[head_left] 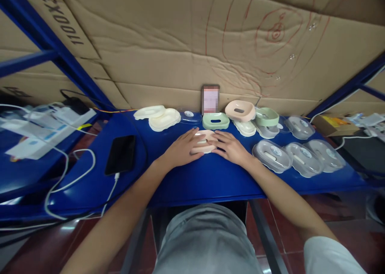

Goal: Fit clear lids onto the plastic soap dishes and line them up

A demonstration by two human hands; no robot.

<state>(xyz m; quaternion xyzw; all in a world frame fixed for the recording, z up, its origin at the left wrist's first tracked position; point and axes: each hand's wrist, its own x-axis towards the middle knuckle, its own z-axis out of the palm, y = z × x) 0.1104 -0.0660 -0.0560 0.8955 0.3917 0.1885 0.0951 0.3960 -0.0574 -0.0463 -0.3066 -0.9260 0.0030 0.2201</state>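
A pale pink soap dish (204,146) with a slot in its middle rests on the blue table in front of me. My left hand (184,148) curls round its left side, thumb along the front edge. On the other side, the fingers of my right hand (230,146) press on its right end and rim. Just behind stands a green soap dish tray (215,121). A second pink tray (240,110) sits tilted on a cream base (246,127) to the right. Another green tray (266,116) lies on a clear-lidded piece beside it.
Cream shells (164,119) and a clear lid (190,115) lie at back left. Several clear-lidded soap boxes (272,154) stand at right. A phone (210,99) leans against the cardboard (156,57). A black phone (120,154) with a white cable (116,178) lies at left.
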